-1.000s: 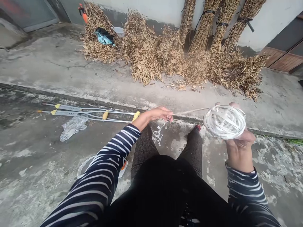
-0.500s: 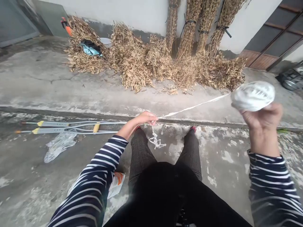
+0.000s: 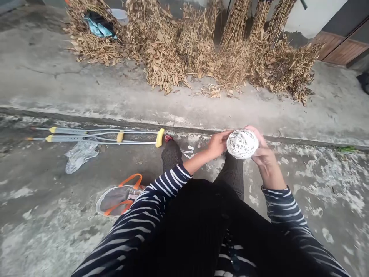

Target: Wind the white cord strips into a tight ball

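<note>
My right hand (image 3: 263, 154) is wrapped round a ball of white plastic string (image 3: 242, 144), held in front of my knees. My left hand (image 3: 217, 143) is right beside the ball on its left, fingers pinched together against the string at the ball's edge. A short loose tail of the white string (image 3: 189, 152) hangs or lies just left of that hand, near my left foot. Both arms wear dark sleeves with white stripes. I am seated, with my legs in dark trousers stretched over the concrete ground.
A pair of grey crutches (image 3: 98, 136) with yellow pads lies on the ground to the left, a crumpled clear plastic bag (image 3: 79, 155) beside them. An orange-handled bag (image 3: 119, 197) sits by my left side. Bundles of dry brown stalks (image 3: 198, 50) are heaped along the wall ahead.
My right hand has come down and left from an outstretched position, bringing the ball to the left hand. The taut stretch of string between the hands is gone. The camera tilted down.
</note>
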Demonstrator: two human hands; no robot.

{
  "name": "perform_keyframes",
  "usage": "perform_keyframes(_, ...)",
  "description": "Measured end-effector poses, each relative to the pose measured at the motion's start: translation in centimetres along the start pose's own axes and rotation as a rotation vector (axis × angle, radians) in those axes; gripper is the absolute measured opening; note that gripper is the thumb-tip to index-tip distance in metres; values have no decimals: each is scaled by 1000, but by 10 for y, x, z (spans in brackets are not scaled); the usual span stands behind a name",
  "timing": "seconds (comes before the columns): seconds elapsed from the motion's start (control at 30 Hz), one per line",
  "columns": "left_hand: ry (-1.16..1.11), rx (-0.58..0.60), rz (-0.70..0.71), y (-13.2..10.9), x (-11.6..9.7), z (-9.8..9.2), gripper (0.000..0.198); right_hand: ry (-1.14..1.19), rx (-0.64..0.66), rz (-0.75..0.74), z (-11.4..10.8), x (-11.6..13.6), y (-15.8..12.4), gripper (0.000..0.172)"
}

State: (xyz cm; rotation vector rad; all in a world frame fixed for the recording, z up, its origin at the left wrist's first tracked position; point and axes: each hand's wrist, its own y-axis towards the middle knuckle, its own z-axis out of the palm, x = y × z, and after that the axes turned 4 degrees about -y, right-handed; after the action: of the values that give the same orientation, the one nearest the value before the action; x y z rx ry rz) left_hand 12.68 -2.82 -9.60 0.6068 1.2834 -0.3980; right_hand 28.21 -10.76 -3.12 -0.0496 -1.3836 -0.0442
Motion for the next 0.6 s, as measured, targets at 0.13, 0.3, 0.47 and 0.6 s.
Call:
perform_keyframes(0.13, 241, 7, 16, -5, 0, -21, 28, 2, -32, 31, -3, 0, 0, 69)
perform_keyframes(0.3, 353, 69, -44, -7, 7, -50, 30, 24, -80, -4, -4, 4, 6, 66)
perform_keyframes(0.47, 347, 56, -187, -3, 31, -67, 25, -39, -57, -33, -1, 17, 14, 63)
perform_keyframes(0.6, 308, -96, -251, 18, 37, -70, 24, -103, 39, -53, 15, 27, 15, 64)
